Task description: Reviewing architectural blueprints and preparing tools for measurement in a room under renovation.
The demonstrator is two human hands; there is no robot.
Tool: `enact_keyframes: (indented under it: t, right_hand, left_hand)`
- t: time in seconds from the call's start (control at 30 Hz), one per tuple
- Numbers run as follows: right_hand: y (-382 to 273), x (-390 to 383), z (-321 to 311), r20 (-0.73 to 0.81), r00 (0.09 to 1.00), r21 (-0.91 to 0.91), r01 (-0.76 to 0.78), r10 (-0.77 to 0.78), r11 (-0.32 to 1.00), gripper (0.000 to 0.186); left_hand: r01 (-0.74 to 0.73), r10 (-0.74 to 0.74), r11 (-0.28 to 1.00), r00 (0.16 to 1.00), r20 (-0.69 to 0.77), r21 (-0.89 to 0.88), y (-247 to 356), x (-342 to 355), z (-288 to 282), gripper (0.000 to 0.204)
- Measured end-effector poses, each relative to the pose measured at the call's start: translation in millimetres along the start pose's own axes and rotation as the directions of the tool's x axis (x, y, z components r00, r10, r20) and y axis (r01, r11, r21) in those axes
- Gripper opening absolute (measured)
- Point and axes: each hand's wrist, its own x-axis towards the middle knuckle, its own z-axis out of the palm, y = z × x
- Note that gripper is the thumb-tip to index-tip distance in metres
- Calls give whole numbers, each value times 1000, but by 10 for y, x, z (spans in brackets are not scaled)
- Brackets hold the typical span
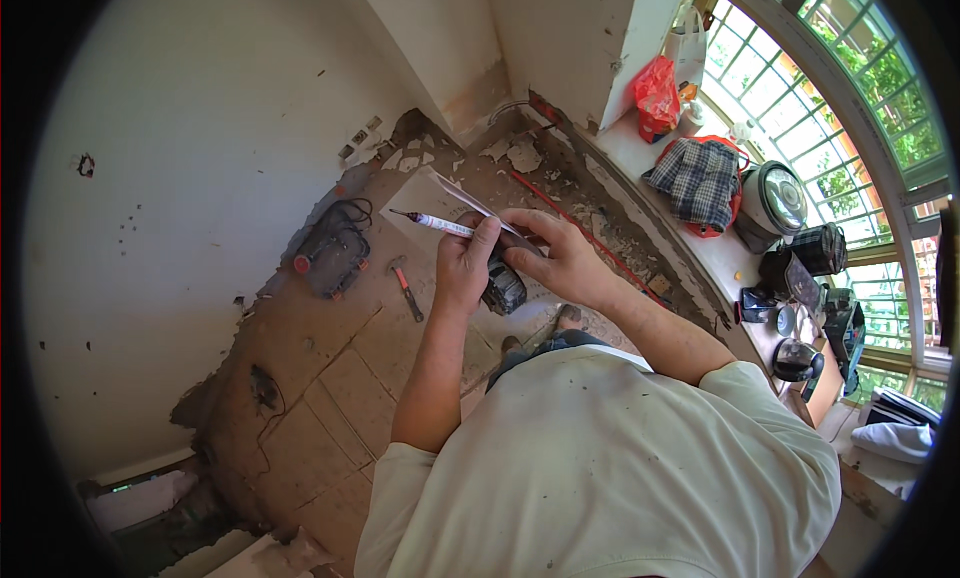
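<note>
My left hand (468, 266) is closed round a slim white marker pen (442, 224) with print on its barrel. Its dark tip points left, away from my body. Closed just beside it, my right hand (562, 256) pinches the near end of a folded white sheet (412, 200), which stretches forward and left behind the pen. The part between my right thumb and fingers is dark and in shadow. Below the hands a black bulky object (504, 290) shows partly; I cannot tell whether it is held or stands lower down.
On the dusty floor lie a hammer (406, 290) and a dark tool case (334, 248). A red bar (590, 240) lies among rubble along the right wall. The window ledge carries a red bag (656, 93), a checked cloth (697, 183) and a rice cooker (775, 200). A cable (262, 440) trails at left.
</note>
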Motion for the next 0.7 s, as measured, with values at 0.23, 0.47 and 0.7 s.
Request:
enact_keyframes:
  t: [0.23, 0.47, 0.7]
  right_hand:
    - [-44, -6, 501, 13, 999, 25, 37, -38, 999, 41]
    - [5, -66, 953, -122, 974, 214, -160, 189, 964, 28]
    - [369, -62, 480, -496, 850, -17, -213, 177, 977, 23]
  left_hand:
    - [0, -1, 1000, 995, -100, -16, -47, -292, -407, 23]
    - [119, -119, 993, 987, -104, -2, 33, -625, -734, 21]
    - [150, -138, 987, 976, -166, 61, 198, -983, -1517, 15]
